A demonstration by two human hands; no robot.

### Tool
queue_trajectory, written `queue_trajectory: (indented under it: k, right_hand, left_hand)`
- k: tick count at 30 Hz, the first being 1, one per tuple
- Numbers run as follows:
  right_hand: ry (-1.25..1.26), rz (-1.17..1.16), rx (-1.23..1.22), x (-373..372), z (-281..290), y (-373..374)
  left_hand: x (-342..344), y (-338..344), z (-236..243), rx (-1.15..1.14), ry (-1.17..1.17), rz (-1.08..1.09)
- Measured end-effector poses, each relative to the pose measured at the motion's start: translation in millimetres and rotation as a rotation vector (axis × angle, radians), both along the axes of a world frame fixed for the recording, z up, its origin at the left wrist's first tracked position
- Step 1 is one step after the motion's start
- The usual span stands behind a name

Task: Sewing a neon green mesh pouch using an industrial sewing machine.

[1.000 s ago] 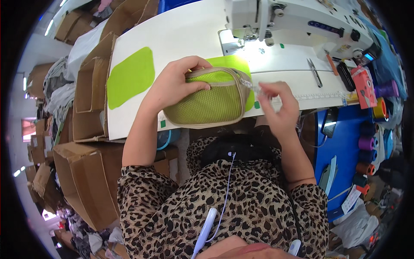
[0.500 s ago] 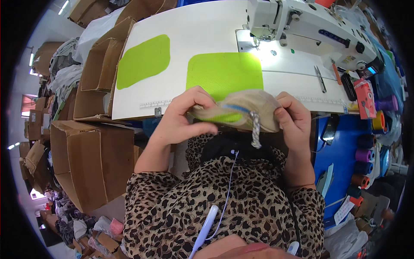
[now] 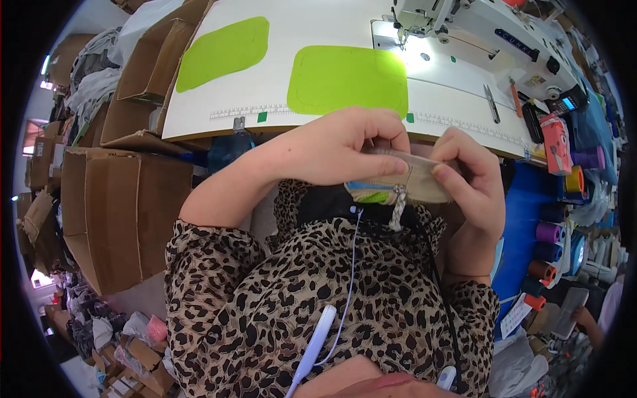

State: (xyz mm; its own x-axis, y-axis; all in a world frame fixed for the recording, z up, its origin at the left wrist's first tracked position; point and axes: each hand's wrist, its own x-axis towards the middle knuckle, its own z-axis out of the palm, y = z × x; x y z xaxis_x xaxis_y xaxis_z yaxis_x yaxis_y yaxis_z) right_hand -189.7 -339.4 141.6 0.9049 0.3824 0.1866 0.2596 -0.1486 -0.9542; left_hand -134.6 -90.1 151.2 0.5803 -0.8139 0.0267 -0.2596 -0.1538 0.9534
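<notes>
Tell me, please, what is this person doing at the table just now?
A person in a leopard-print top holds a small beige-and-green fabric pouch with the left hand and the right hand, close to the body. A braided grey-and-white cord hangs from the pouch. On the white table lie a lime-green sheet with rounded corners and, to its left, a second lime-green sheet. Neither hand touches the white sewing machine.

The beige fabric pouch (image 3: 423, 180) is touched with blue and lime green, its braided cord (image 3: 397, 216) with white and grey. The rounded fabric panels (image 3: 348, 79) are coloured lime green; the black-and-tan fabric top (image 3: 272, 298) is leopard-spotted.
</notes>
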Motion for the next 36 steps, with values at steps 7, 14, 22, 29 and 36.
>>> queue_trajectory:
  k: [7, 14, 22, 29, 36]
  right_hand:
    - [0.351, 0.058, 0.156, 43.2, -72.6, -4.1]
    - [0.564, 0.066, 0.454, 60.5, -115.0, -0.9]
    - [0.303, -0.078, 0.337, 45.2, -110.2, 4.0]
    - [0.183, -0.102, 0.321, 45.6, -110.2, 8.7]
    - [0.368, -0.05, 0.468, 59.2, -122.7, -1.6]
  left_hand:
    - [37.9, -16.2, -46.0, 0.265, 0.298, 0.086]
    - [68.2, -21.7, -84.6, 0.14, 0.568, 0.074]
    - [49.7, -21.5, -65.0, 0.222, 0.198, 0.143]
    - [52.9, -21.6, -69.4, 0.209, 0.295, 0.152]
    - [72.5, -28.8, -90.0, 0.122, 0.666, 0.158]
